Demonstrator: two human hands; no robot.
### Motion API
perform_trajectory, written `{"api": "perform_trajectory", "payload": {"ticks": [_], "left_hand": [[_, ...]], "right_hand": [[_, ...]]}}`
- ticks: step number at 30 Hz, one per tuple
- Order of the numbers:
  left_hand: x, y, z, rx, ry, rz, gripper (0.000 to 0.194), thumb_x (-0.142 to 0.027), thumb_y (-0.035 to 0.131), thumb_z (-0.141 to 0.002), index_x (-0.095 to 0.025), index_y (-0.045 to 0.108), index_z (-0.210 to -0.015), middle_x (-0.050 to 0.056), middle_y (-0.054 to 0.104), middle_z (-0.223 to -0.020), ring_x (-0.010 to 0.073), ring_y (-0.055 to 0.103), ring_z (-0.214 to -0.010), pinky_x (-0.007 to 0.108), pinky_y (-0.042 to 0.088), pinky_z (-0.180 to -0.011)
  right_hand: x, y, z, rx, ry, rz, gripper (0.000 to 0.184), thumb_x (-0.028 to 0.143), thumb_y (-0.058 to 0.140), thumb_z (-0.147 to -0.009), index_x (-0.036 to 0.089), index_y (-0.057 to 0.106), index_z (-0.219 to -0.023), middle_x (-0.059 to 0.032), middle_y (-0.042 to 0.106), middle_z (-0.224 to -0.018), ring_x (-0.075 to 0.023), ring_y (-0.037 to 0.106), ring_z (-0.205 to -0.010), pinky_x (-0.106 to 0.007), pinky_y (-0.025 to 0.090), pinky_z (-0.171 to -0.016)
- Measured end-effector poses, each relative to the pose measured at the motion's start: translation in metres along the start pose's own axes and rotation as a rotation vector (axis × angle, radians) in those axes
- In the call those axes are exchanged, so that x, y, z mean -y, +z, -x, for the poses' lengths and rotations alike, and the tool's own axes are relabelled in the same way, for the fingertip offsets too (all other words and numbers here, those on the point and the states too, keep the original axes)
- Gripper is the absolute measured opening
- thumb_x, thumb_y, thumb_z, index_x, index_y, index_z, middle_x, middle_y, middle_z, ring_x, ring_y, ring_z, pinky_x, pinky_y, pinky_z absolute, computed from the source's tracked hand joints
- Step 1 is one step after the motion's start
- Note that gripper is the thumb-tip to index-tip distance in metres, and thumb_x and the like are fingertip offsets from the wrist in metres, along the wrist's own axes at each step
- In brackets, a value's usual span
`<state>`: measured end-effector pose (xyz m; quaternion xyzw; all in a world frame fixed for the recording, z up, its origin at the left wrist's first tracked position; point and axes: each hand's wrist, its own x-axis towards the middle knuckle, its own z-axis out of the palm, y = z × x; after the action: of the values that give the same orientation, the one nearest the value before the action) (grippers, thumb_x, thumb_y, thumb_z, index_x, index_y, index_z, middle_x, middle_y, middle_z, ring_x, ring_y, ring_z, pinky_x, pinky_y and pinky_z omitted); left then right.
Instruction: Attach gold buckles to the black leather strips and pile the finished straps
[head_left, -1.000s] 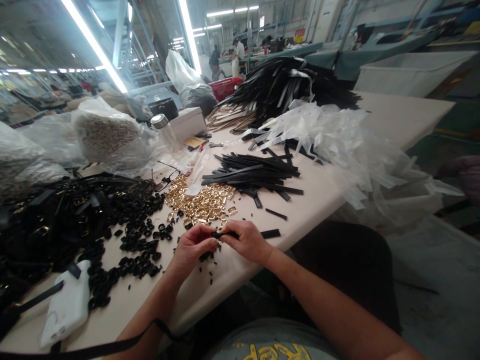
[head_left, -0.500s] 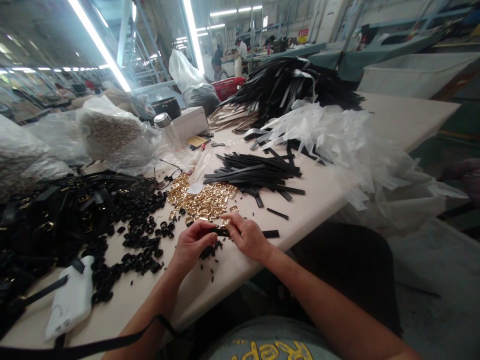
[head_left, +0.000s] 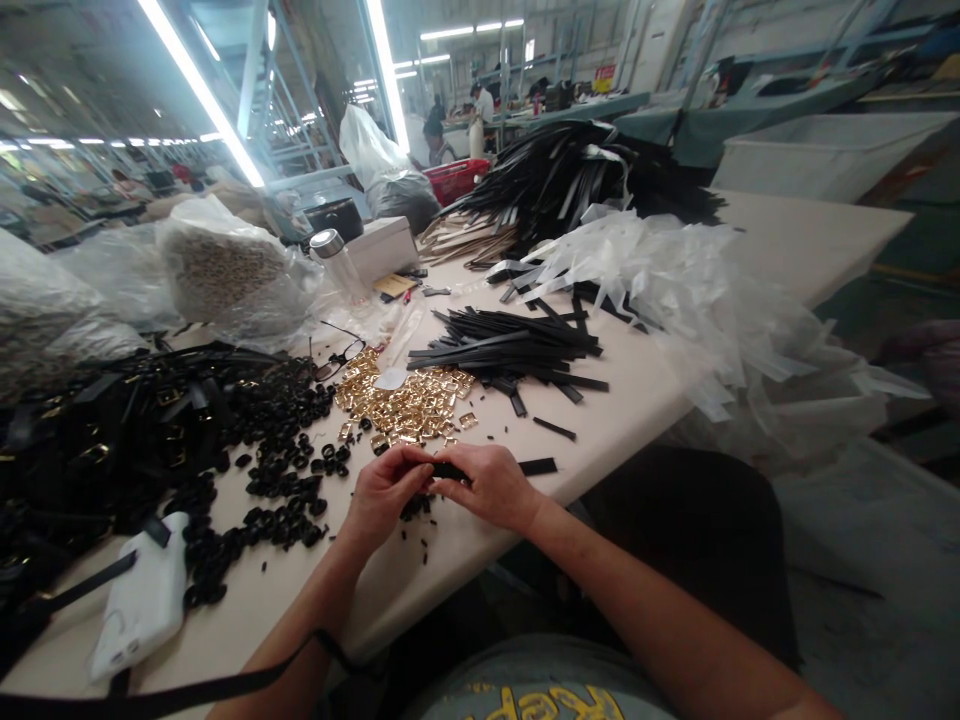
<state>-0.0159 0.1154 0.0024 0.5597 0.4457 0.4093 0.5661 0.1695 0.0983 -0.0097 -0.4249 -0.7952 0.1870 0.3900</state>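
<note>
Near the table's front edge my left hand (head_left: 386,495) pinches one end of a black strap (head_left: 538,467) between thumb and fingers. Closed over the same strap, my right hand (head_left: 491,485) sits just to the right, its fingertips almost meeting the left ones. The strap's other end sticks out beyond my right hand; its held end is mostly covered by fingers. Just beyond the hands lies a heap of gold buckles (head_left: 409,405). Small black bits (head_left: 417,505) are scattered below my fingers. Whether a buckle is inside my grip is hidden.
Black loops (head_left: 289,500) and buckled straps (head_left: 97,440) cover the table's left, near a white power bank or phone (head_left: 142,600). Cut black strips (head_left: 510,345) lie beyond the buckles. White plastic strips (head_left: 660,270) hang over the right edge. A bottle (head_left: 335,262) stands behind.
My right hand has shifted slightly left and its fingers have come down from beside a gold buckle onto the strap. My left hand keeps its pinch in nearly the same place.
</note>
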Motion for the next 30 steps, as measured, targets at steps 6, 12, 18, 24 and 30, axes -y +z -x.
{"api": "perform_trajectory", "payload": {"ticks": [6,12,18,24,30], "left_hand": [[0.003,-0.002,-0.004,-0.017,0.048,-0.027,0.017,-0.030,0.076,-0.073,-0.017,0.069,-0.079,-0.003,0.060,-0.062,0.0084,0.054,-0.057,0.018,0.044,-0.054],[-0.010,-0.016,-0.005,-0.161,0.078,-0.015,0.021,-0.032,0.078,-0.069,-0.017,0.069,-0.079,-0.001,0.066,-0.070,0.0103,0.059,-0.059,0.022,0.051,-0.060],[-0.007,-0.019,-0.006,-0.178,0.050,0.000,0.022,-0.033,0.078,-0.069,-0.016,0.068,-0.079,-0.001,0.067,-0.071,0.0105,0.061,-0.060,0.023,0.051,-0.061],[-0.003,-0.006,-0.007,-0.078,0.028,0.020,0.020,-0.032,0.077,-0.070,-0.016,0.068,-0.079,-0.002,0.064,-0.066,0.0088,0.058,-0.058,0.020,0.048,-0.058],[-0.006,-0.008,-0.007,-0.112,-0.016,0.018,0.024,-0.035,0.077,-0.072,-0.016,0.067,-0.084,0.000,0.068,-0.074,0.0106,0.061,-0.064,0.020,0.050,-0.059]], "right_hand": [[0.000,0.002,0.001,0.022,0.035,0.146,0.019,0.039,0.060,-0.090,0.020,0.064,-0.093,-0.0025,0.070,-0.084,-0.0164,0.064,-0.077,-0.025,0.041,-0.067],[0.003,-0.001,0.000,-0.047,0.080,0.228,0.011,0.030,0.061,-0.088,0.020,0.060,-0.082,-0.0004,0.066,-0.076,-0.0141,0.060,-0.069,-0.025,0.036,-0.063],[0.003,0.000,-0.001,-0.107,0.107,0.237,0.009,0.028,0.064,-0.085,0.020,0.062,-0.087,-0.0014,0.067,-0.081,-0.0163,0.062,-0.075,-0.026,0.040,-0.067],[0.002,0.006,-0.008,-0.088,0.038,0.157,0.023,0.036,0.065,-0.087,0.020,0.062,-0.104,-0.0045,0.071,-0.095,-0.0190,0.065,-0.087,-0.028,0.045,-0.077],[0.001,0.011,-0.016,-0.096,-0.029,0.141,0.019,0.038,0.060,-0.091,0.022,0.064,-0.101,-0.0036,0.071,-0.091,-0.0174,0.065,-0.084,-0.027,0.044,-0.075]]}}
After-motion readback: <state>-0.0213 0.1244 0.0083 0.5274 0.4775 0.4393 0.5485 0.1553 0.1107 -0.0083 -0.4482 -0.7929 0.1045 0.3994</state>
